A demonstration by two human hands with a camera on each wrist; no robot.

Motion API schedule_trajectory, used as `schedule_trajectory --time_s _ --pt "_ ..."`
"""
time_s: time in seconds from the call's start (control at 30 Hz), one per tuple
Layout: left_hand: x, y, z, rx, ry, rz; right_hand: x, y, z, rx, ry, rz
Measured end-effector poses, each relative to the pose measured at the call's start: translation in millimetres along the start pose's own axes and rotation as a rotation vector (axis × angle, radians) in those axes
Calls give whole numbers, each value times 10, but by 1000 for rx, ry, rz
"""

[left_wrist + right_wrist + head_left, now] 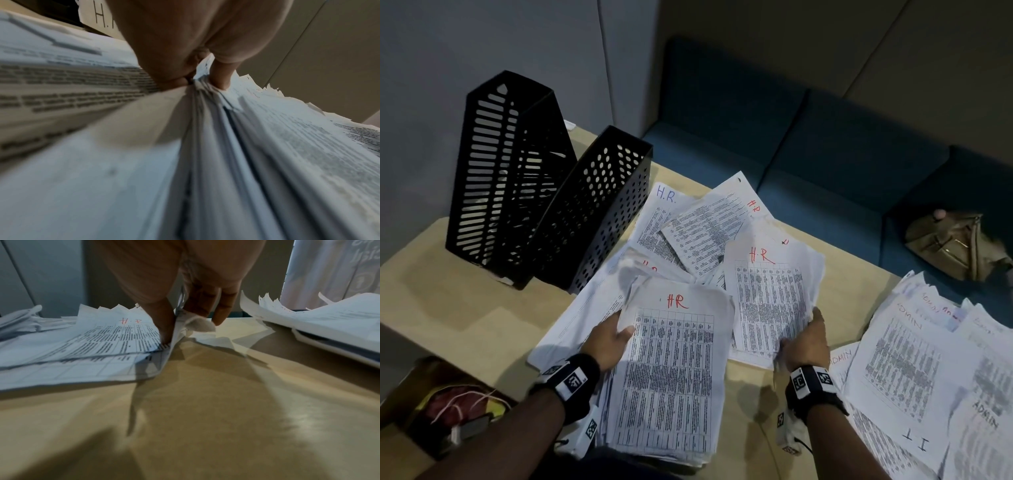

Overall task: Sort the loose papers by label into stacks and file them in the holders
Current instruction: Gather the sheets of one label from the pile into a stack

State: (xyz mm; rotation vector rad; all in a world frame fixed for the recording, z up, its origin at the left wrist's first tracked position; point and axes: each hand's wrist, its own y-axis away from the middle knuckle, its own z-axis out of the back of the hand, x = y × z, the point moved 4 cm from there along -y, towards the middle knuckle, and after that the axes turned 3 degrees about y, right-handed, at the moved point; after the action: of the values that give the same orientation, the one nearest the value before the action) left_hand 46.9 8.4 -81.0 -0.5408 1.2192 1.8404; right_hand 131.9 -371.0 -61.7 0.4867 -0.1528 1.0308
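My left hand (613, 337) grips a thick stack of HR papers (671, 370) at its left edge; the left wrist view shows thumb and fingers (221, 76) pinching the sheaf (216, 146). My right hand (806, 337) pinches the right edge of another HR sheet (767, 301) lying on the table, thumb on top in the right wrist view (164, 324). More loose HR papers (702, 226) fan out behind. Two black mesh file holders (510, 178) (599, 205) stand at the back left, leaning together.
A spread pile of ADMIN and IT papers (928, 370) covers the table's right side. A blue sofa (825, 164) runs behind the beige table (469, 308), with a tan bag (955, 243) on it. A box of odds and ends (455, 407) sits low at the left.
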Motion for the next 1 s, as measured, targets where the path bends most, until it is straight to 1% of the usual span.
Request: schedule_trajectory --time_s 0.03,0.1,0.23,0.27,0.4,0.53,0.73,0.83,0.9,1.0 --pt "-5 -6 3 -1 -8 2 6 3 -9 10 -20 2" --pt "-19 -11 1 3 -13 3 34 21 -39 32 17 55" --pt "-32 -13 -10 10 -15 4 61 68 -60 26 134 138" --pt "-37 -11 -13 9 -10 5 56 69 -61 27 153 145" --pt "-40 -26 -13 -1 -24 -3 18 46 -52 21 64 115" --pt "-17 -23 -5 3 -16 -2 6 20 -66 31 53 119" --pt "-35 -19 -18 2 -6 10 22 38 -79 10 186 159" --pt "-32 -20 -25 -2 -8 24 1 27 -105 0 276 209" --pt "-28 -21 -25 1 -2 21 -3 21 -119 -23 331 236" --pt "-3 -42 -16 9 -32 4 6 35 -113 -64 348 245"
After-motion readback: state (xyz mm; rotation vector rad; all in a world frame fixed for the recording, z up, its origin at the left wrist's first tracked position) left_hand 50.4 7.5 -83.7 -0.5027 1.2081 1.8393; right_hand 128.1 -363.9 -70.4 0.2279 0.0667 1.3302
